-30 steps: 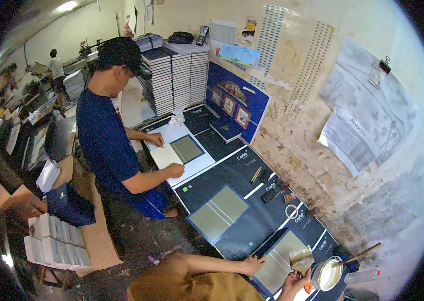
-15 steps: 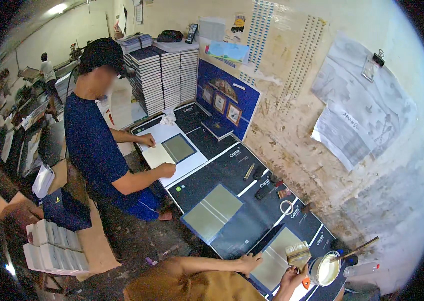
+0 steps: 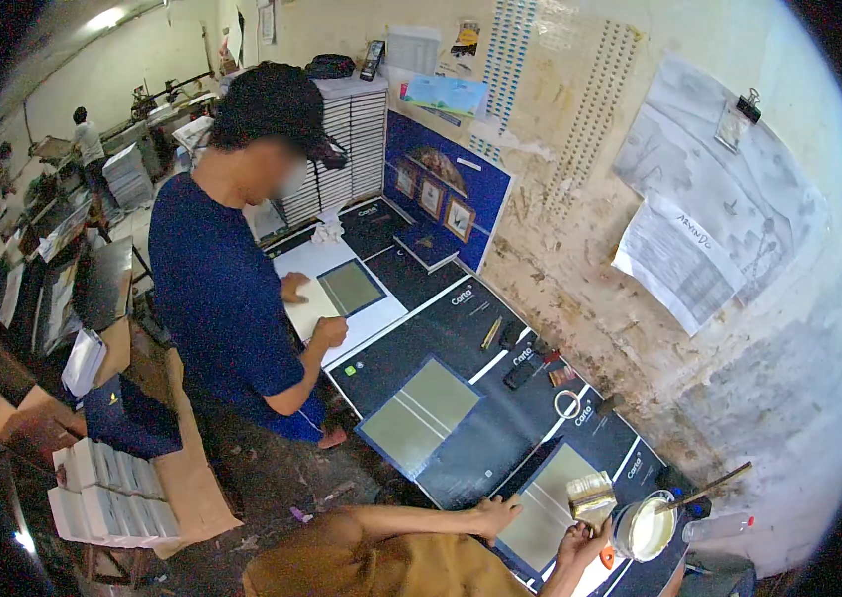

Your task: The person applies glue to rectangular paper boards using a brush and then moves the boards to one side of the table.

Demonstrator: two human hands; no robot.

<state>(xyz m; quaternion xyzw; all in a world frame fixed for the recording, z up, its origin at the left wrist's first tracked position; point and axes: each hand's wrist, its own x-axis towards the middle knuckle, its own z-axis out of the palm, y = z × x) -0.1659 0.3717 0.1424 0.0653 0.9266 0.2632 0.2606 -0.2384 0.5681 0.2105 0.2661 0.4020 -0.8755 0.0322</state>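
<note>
My left hand (image 3: pixel 496 515) lies flat with fingers spread on the near edge of a grey board (image 3: pixel 550 502) that rests on a dark blue cover sheet (image 3: pixel 500 428). My right hand (image 3: pixel 578 545) grips a wide flat brush (image 3: pixel 591 495), its bristles up above the board's right part. Just right of the brush stands a round pot of white glue (image 3: pixel 646 528) with a stick (image 3: pixel 707 488) leaning in it.
A second grey board set (image 3: pixel 419 415) lies further along the bench. A co-worker in a blue shirt (image 3: pixel 222 289) presses a white sheet with a grey board (image 3: pixel 349 287). Scissors (image 3: pixel 568 403) and small tools lie by the wall. Stacks of covers (image 3: pixel 351 119) stand behind.
The view has swung slightly. The co-worker has straightened and turned the head. My left hand stays on the board and my right hand keeps the brush beside the pot.
</note>
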